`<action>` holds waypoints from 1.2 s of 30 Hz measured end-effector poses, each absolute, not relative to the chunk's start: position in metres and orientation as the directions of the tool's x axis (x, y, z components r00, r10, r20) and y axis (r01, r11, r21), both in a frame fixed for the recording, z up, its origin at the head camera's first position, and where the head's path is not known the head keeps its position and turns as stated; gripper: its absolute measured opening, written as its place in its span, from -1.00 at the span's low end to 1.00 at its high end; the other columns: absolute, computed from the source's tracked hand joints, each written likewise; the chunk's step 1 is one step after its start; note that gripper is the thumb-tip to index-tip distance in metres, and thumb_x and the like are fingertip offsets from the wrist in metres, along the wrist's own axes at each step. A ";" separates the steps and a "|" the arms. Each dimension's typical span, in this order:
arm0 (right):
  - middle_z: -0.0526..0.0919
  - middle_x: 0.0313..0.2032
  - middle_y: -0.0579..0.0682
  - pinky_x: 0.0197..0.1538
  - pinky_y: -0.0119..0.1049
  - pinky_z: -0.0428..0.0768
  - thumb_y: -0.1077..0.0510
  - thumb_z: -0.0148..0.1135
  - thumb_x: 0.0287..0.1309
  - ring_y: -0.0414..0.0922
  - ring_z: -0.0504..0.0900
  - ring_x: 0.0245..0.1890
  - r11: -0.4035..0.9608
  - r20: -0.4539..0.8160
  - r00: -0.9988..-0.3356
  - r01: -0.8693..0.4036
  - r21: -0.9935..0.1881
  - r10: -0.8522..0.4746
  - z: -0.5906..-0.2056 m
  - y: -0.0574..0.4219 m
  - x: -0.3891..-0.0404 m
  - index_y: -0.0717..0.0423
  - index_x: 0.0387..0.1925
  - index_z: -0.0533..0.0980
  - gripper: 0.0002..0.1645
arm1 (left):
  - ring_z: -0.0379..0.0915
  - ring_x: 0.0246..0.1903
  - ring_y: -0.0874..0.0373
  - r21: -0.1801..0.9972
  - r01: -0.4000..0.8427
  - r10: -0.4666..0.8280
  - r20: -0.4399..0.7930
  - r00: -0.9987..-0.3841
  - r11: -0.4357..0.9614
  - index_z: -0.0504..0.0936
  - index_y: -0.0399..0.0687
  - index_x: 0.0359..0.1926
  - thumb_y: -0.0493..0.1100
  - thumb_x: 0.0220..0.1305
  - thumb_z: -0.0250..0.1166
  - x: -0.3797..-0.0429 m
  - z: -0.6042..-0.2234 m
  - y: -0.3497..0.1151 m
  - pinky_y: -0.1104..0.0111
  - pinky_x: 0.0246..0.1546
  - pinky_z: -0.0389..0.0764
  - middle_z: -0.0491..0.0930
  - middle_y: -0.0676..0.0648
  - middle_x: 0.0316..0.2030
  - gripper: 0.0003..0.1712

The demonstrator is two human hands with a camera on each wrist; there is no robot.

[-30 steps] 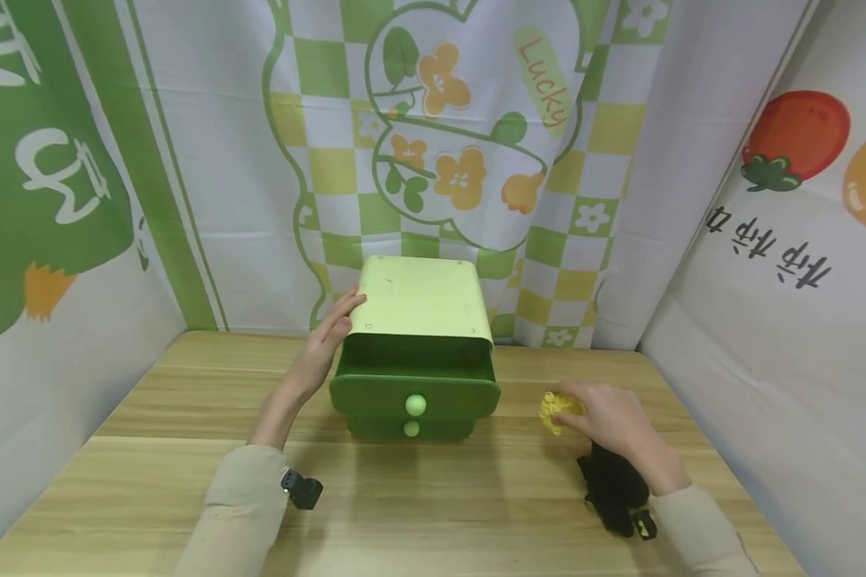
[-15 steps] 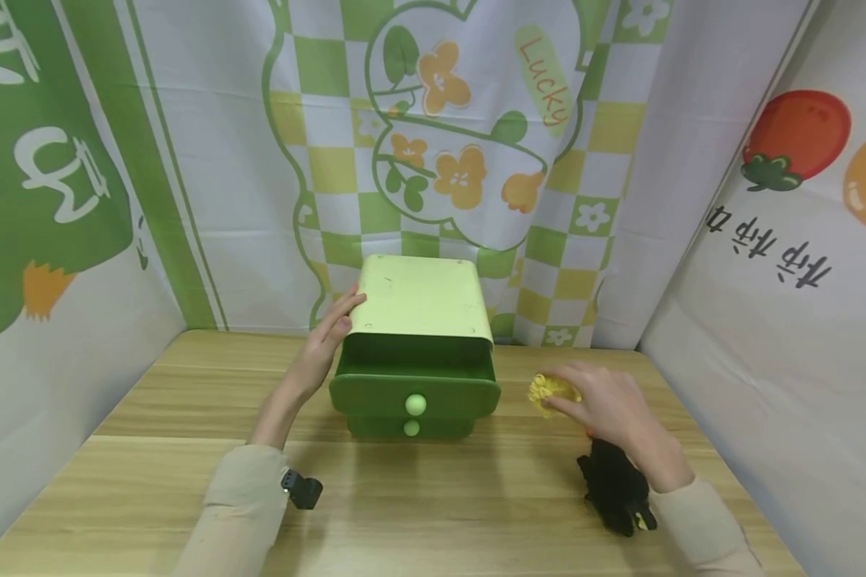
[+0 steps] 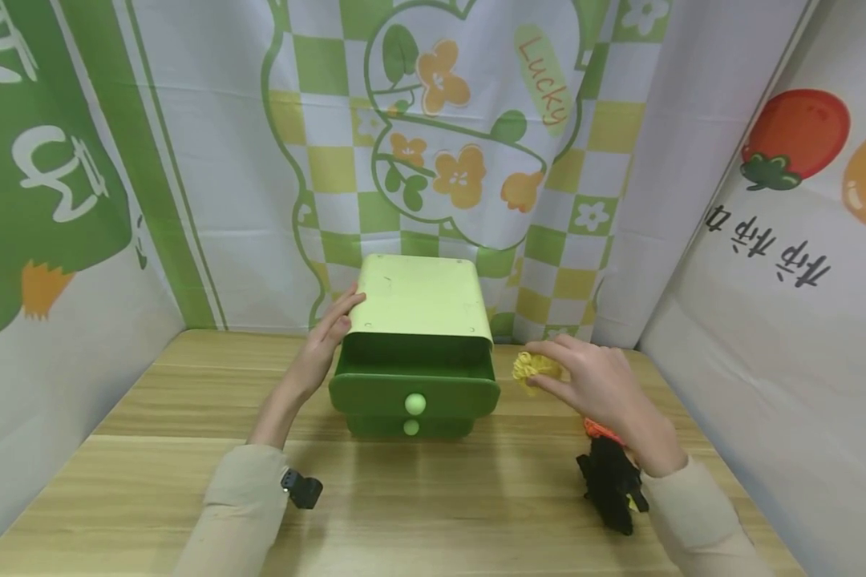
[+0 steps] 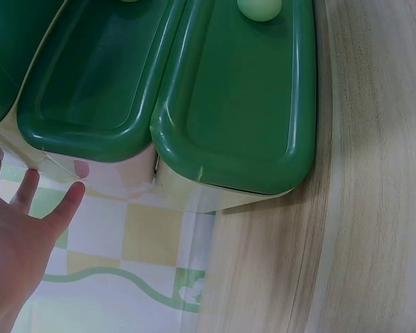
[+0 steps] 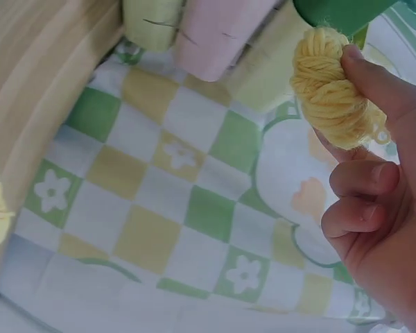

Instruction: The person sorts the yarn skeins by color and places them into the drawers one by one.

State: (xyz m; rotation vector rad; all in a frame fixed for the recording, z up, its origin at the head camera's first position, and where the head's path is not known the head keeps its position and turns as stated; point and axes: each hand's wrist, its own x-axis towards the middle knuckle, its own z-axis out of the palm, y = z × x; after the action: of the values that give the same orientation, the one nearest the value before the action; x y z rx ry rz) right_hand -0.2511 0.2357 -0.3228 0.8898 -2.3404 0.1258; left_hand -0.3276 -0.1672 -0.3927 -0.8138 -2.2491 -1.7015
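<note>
The cabinet (image 3: 422, 295) stands with its top drawer (image 3: 375, 395) out, green inner walls showing, the left hand (image 3: 322, 350) straight-fingered against the cabinet's left side, while the right hand (image 3: 593, 381) pinches yarn (image 3: 528, 367) above the table (image 3: 440, 513), just off the drawer's right edge.

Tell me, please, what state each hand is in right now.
Left hand: open, laid against the left side of the drawer cabinet.
Right hand: closed, pinching the yellow yarn bundle.
</note>
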 end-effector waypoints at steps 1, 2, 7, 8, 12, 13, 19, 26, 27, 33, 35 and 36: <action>0.72 -0.34 -0.13 -0.70 -0.53 0.05 -0.11 0.51 -0.03 -0.39 0.17 -0.72 0.765 0.591 -0.569 -0.630 0.133 -0.572 -0.320 0.234 -0.251 -0.10 0.00 0.66 -0.49 | -0.35 0.58 0.05 0.822 0.538 0.301 0.474 -0.828 0.185 0.16 0.25 0.52 0.02 0.60 -0.22 -0.328 -0.393 -0.167 -0.37 0.40 -0.13 -0.16 0.16 0.59 -0.46; 0.71 -0.35 -0.13 -0.69 -0.52 0.03 -0.11 0.51 -0.03 -0.39 0.15 -0.72 0.763 0.594 -0.564 -0.631 0.138 -0.574 -0.318 0.233 -0.252 -0.10 0.00 0.66 -0.49 | -0.35 0.58 0.05 0.823 0.537 0.301 0.473 -0.828 0.186 0.16 0.26 0.52 0.03 0.60 -0.23 -0.328 -0.393 -0.168 -0.37 0.40 -0.12 -0.16 0.16 0.59 -0.46; 0.70 -0.33 -0.15 -0.70 -0.49 0.02 -0.12 0.50 -0.01 -0.37 0.14 -0.76 0.762 0.600 -0.556 -0.632 0.145 -0.575 -0.305 0.222 -0.251 -0.14 0.02 0.65 -0.49 | -0.35 0.58 0.02 0.822 0.536 0.307 0.469 -0.828 0.191 0.15 0.28 0.52 0.05 0.60 -0.23 -0.328 -0.391 -0.168 -0.38 0.39 -0.12 -0.17 0.17 0.59 -0.46; 0.70 -0.33 -0.15 -0.70 -0.48 0.03 -0.12 0.50 -0.01 -0.37 0.17 -0.76 0.761 0.603 -0.554 -0.633 0.142 -0.574 -0.302 0.219 -0.250 -0.15 0.02 0.65 -0.49 | -0.36 0.58 0.02 0.822 0.536 0.307 0.469 -0.828 0.191 0.15 0.28 0.52 0.05 0.60 -0.23 -0.328 -0.392 -0.168 -0.38 0.39 -0.12 -0.17 0.17 0.59 -0.46; 0.68 -0.35 -0.19 -0.71 -0.47 0.08 -0.13 0.48 0.02 -0.34 0.30 -0.73 0.757 0.614 -0.545 -0.639 0.137 -0.571 -0.294 0.206 -0.249 -0.19 0.03 0.65 -0.51 | -0.37 0.58 0.01 0.822 0.534 0.307 0.465 -0.830 0.196 0.14 0.28 0.53 0.05 0.60 -0.23 -0.328 -0.392 -0.169 -0.39 0.39 -0.16 -0.17 0.17 0.59 -0.45; 0.68 -0.34 -0.19 -0.71 -0.46 0.09 -0.14 0.47 0.03 -0.33 0.33 -0.72 0.755 0.617 -0.541 -0.642 0.136 -0.572 -0.292 0.202 -0.250 -0.20 0.03 0.65 -0.52 | -0.37 0.58 0.01 0.823 0.532 0.306 0.464 -0.831 0.197 0.14 0.28 0.52 0.05 0.60 -0.23 -0.328 -0.393 -0.169 -0.39 0.39 -0.16 -0.17 0.18 0.59 -0.46; 0.70 -0.31 -0.18 -0.71 -0.45 0.06 -0.14 0.47 0.05 -0.34 0.34 -0.73 0.718 0.628 -0.498 -0.681 0.144 -0.598 -0.283 0.179 -0.251 -0.20 0.01 0.65 -0.54 | -0.39 0.58 0.03 0.826 0.531 0.310 0.463 -0.830 0.189 0.13 0.28 0.53 0.05 0.60 -0.24 -0.327 -0.394 -0.169 -0.39 0.40 -0.17 -0.18 0.22 0.58 -0.45; 0.68 -0.33 -0.19 -0.70 -0.46 0.01 -0.11 0.49 0.05 -0.31 0.44 -0.70 0.659 0.607 -0.437 -0.726 0.197 -0.663 -0.273 0.151 -0.256 -0.23 0.03 0.64 -0.54 | -0.42 0.58 0.05 0.826 0.538 0.319 0.470 -0.823 0.169 0.12 0.26 0.53 0.05 0.60 -0.25 -0.329 -0.394 -0.169 -0.38 0.40 -0.19 -0.19 0.19 0.59 -0.45; 0.69 -0.32 -0.19 -0.70 -0.46 0.03 -0.12 0.48 0.06 -0.31 0.47 -0.69 0.655 0.599 -0.436 -0.728 0.204 -0.672 -0.272 0.147 -0.257 -0.23 0.04 0.64 -0.54 | -0.41 0.58 0.06 0.826 0.537 0.319 0.470 -0.823 0.169 0.12 0.26 0.53 0.05 0.60 -0.24 -0.329 -0.394 -0.169 -0.38 0.40 -0.18 -0.19 0.20 0.59 -0.45; 0.70 -0.32 -0.21 -0.71 -0.45 0.10 -0.15 0.45 0.09 -0.30 0.52 -0.64 0.657 0.555 -0.463 -0.723 0.214 -0.691 -0.268 0.125 -0.259 -0.26 0.05 0.63 -0.55 | -0.39 0.58 0.07 0.827 0.535 0.316 0.468 -0.825 0.172 0.15 0.30 0.52 0.06 0.60 -0.23 -0.329 -0.394 -0.169 -0.36 0.41 -0.17 -0.17 0.22 0.58 -0.46; 0.70 -0.33 -0.21 -0.72 -0.44 0.13 -0.16 0.45 0.08 -0.29 0.52 -0.65 0.660 0.548 -0.468 -0.717 0.223 -0.693 -0.267 0.118 -0.259 -0.27 0.04 0.64 -0.55 | -0.39 0.58 0.07 0.827 0.535 0.313 0.469 -0.826 0.174 0.15 0.29 0.52 0.06 0.60 -0.23 -0.328 -0.393 -0.169 -0.35 0.41 -0.16 -0.17 0.23 0.58 -0.46; 0.70 -0.33 -0.21 -0.73 -0.43 0.16 -0.16 0.45 0.08 -0.29 0.53 -0.65 0.659 0.547 -0.465 -0.717 0.230 -0.697 -0.267 0.114 -0.260 -0.27 0.04 0.64 -0.55 | -0.38 0.58 0.07 0.826 0.536 0.311 0.470 -0.826 0.174 0.15 0.28 0.52 0.06 0.60 -0.23 -0.328 -0.393 -0.169 -0.35 0.42 -0.15 -0.16 0.23 0.58 -0.46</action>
State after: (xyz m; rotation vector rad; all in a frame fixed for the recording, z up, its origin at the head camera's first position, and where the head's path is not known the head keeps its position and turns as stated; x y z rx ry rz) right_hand -0.2597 0.1143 -0.2670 1.0896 -2.2581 0.0422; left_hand -0.3280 -0.1690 -0.3934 -0.8251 -2.2501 -1.7154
